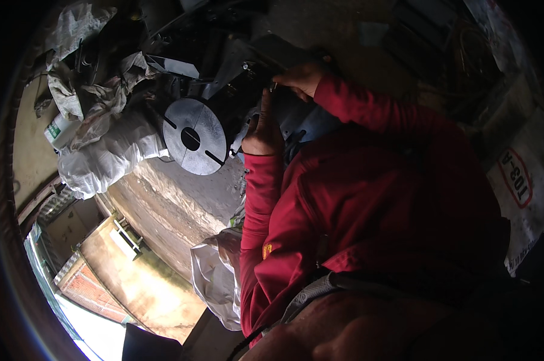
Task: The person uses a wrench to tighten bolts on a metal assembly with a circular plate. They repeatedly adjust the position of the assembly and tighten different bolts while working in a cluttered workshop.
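My left hand (263, 135) reaches up in a red sleeve, its index finger stretched out and its thumb apart from it. That fingertip is close to a small shiny metal piece (273, 86), too small and dark to name. From the right, my right hand (305, 79) meets it with bent fingers drawn together at this piece; what they grip is hard to make out. Left of my left hand stands a round grey metal disc (195, 133) with a dark centre hole and two slots. Dark metal parts (233, 81) lie around the hands, mostly in shadow.
White plastic sacks (112, 159) are heaped on the left, with crumpled cloth (112, 90) above them. Another white bag (214, 277) lies beside my left forearm. At the right is a printed white sack (519, 198). A sunlit wall (145, 289) shows at lower left.
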